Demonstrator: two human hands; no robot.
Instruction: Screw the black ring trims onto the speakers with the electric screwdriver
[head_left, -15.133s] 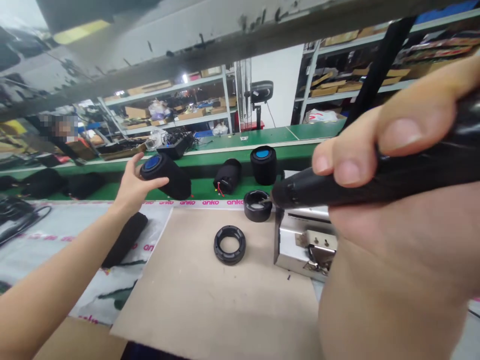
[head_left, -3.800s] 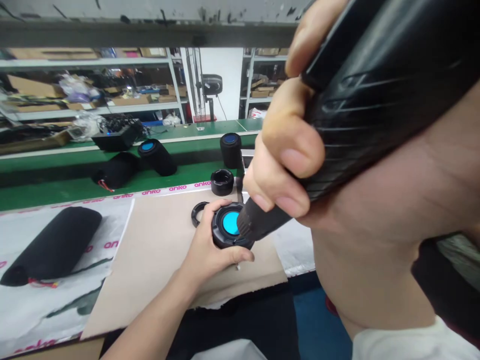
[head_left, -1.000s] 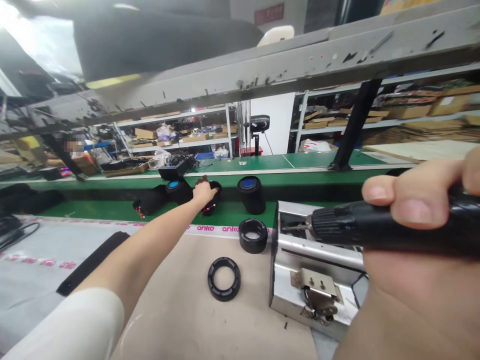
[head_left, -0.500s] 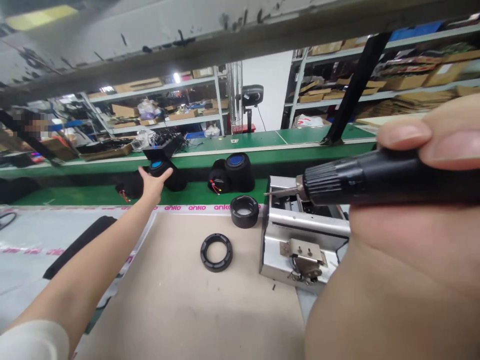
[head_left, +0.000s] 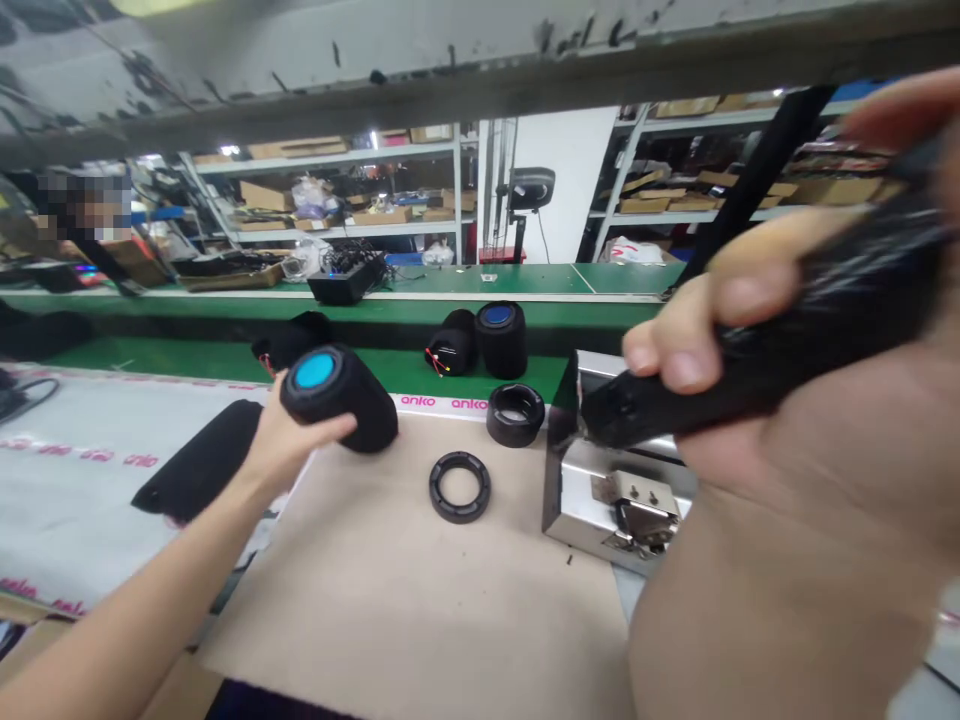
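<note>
My left hand (head_left: 281, 440) is wrapped around a black cylindrical speaker (head_left: 364, 405) with a bright blue disc on its end, tilted above the far left corner of the brown work sheet. In the close right foreground, my right hand (head_left: 795, 500) grips a black electric screwdriver (head_left: 840, 300); its bit cannot be made out. Below the screwdriver's front end is a silver metal screw-feeder-like device (head_left: 589, 505). Between the hands, a flat black ring (head_left: 436, 492) lies on the sheet, with a taller black collar (head_left: 516, 428) behind it.
Two black speakers (head_left: 502, 345) stand on the green conveyor (head_left: 405, 370), one showing red wires. Another dark speaker (head_left: 300, 335) is behind my left hand. A black fabric cylinder (head_left: 206, 460) lies at left. A tiny screw (head_left: 569, 560) rests near the device. An overhead beam (head_left: 420, 90) crosses above.
My left hand has lifted the blue-disc speaker off the green conveyor and brought it nearer, over the sheet. My right hand has turned the screwdriver, so its bit no longer shows plainly.
</note>
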